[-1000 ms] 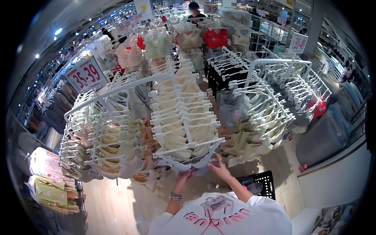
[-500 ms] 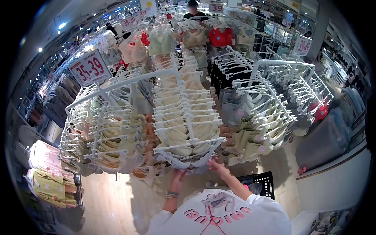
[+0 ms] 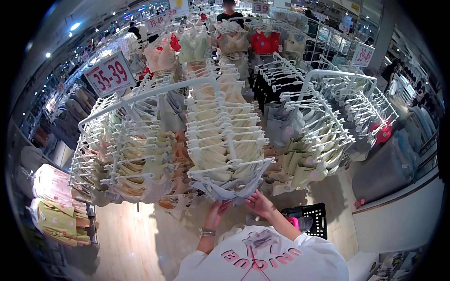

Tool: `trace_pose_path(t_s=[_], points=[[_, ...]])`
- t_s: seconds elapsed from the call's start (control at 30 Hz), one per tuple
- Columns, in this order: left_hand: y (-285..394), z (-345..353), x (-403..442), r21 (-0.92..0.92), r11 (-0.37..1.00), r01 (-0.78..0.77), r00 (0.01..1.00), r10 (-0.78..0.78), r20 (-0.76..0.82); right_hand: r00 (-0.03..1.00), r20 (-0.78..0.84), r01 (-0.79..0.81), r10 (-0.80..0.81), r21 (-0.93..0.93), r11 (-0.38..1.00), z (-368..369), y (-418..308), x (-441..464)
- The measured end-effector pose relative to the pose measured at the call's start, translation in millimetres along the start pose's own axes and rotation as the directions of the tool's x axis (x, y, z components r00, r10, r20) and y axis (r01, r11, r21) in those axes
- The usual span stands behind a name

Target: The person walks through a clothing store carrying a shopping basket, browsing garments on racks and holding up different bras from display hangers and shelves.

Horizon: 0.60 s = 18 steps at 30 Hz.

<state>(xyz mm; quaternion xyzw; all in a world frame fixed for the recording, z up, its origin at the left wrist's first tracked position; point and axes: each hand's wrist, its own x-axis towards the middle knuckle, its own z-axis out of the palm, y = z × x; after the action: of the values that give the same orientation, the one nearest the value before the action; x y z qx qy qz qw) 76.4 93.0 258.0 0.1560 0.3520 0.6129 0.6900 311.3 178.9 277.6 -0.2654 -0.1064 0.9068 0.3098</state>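
Note:
A pale blue-grey bra [image 3: 229,188] hangs from a white hanger at the front of the middle rack. Behind it is a long row of cream bras [image 3: 211,150] on white hangers. My left hand [image 3: 217,210] is at the lower left edge of the pale bra, fingers closed at its fabric. On the lower right edge, my right hand [image 3: 259,204] pinches the fabric with bent fingers. The bra stays on its hanger.
More bras [image 3: 136,164] hang at the left, and green and grey ones [image 3: 309,161] at the right. A black basket [image 3: 318,220] is at my right side. Folded pajamas [image 3: 55,222] hang at the lower left. A person [image 3: 230,15] stands beyond the racks.
Both hands stay at the bra's lower edge; my right hand has moved slightly left and down. The front bra and its hanger have shifted slightly right. More of the basket shows.

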Motion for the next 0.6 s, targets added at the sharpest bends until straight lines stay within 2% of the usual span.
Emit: trace_pose_path(t_s=[0.2,0.3,0.37,0.5,0.6], points=[[-8,-12,-3,-0.002,1.000,0.019,1.000,-0.019,0.002,0.992,-0.127,0.002,-0.006,-0.028,1.000,-3,10,-6],[-13,-14,-4,-0.022,0.999,0.025,1.000,-0.025,0.018,0.992,-0.124,0.029,-0.028,0.005,1.000,3,11,-10],[-19,-16,-4,-0.059,0.998,0.026,0.999,-0.024,0.034,0.998,-0.064,-0.001,0.005,0.076,0.997,-2,10,-10],[-16,0,-8,-0.063,0.997,0.048,0.998,-0.050,-0.033,0.999,-0.019,-0.029,0.032,0.147,0.989,-9,10,-11],[-16,6,-10,-0.123,0.992,-0.003,0.997,-0.006,-0.073,0.992,-0.128,-0.017,0.025,0.064,0.998,1,11,-14]])
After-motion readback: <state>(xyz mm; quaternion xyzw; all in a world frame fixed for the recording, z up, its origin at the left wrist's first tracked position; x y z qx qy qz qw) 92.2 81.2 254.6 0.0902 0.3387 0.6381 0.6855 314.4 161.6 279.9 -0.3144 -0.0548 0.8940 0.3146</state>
